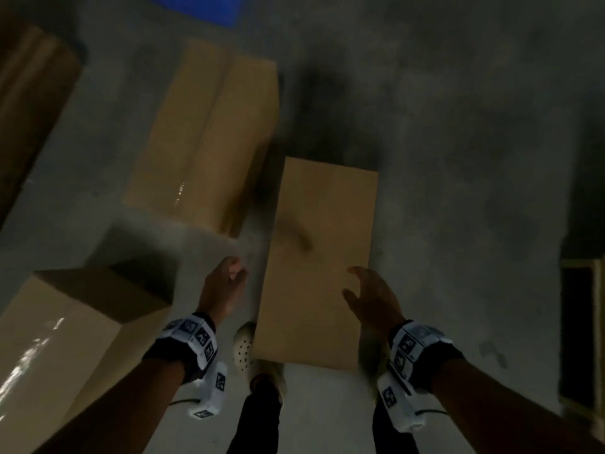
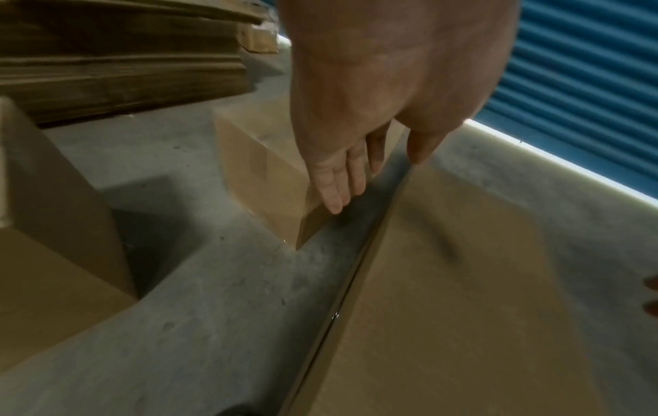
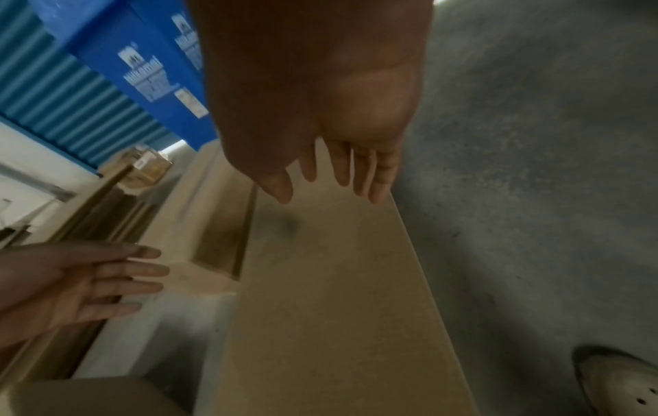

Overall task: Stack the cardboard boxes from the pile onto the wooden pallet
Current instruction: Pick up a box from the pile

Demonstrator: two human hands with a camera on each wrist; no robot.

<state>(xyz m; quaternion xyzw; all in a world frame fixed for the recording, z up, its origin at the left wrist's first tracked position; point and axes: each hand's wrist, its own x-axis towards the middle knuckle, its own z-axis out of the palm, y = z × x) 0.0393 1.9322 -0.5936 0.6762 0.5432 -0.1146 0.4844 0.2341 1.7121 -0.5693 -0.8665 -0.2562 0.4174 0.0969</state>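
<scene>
Shoe (image 1: 245, 347) half hidden behind box (image 1: 320, 257)

Tan boxes (image 1: 322, 257), blue ribbed wall (image 2: 577, 84)

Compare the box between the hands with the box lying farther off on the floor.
The near box shows a plain, unbroken top with a dark smudge; the far box shows a centre seam with shiny tape. The near box has the left hand and right hand open on either side of it; nothing reaches for the far box. Both are long brown cardboard.
</scene>
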